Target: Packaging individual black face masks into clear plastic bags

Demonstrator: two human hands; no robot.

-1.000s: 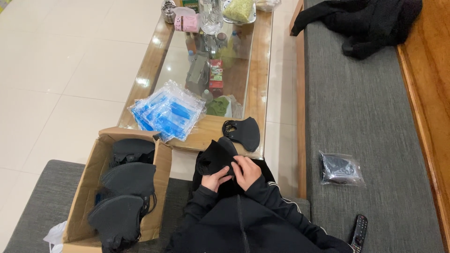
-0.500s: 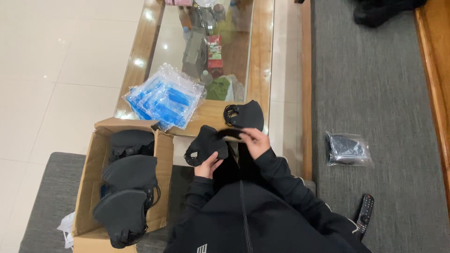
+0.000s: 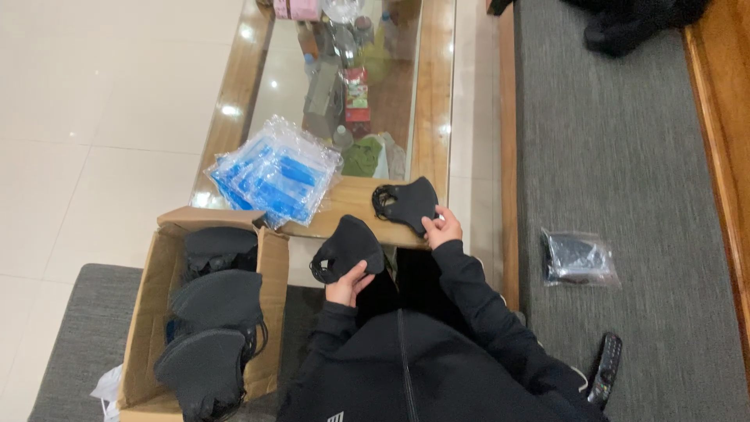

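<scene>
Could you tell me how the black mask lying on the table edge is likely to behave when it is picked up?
The black mask looks like thin fabric, so probably light and floppy. Its ear loops may dangle or snag. It lies flat under the right hand, so it is unlikely to roll.

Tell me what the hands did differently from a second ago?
The hands parted. The right hand moved out to the black fabric mask on the wooden table edge. The left hand now holds the other black mask alone. The cardboard box of masks and the blue plastic packets stayed put.
</scene>
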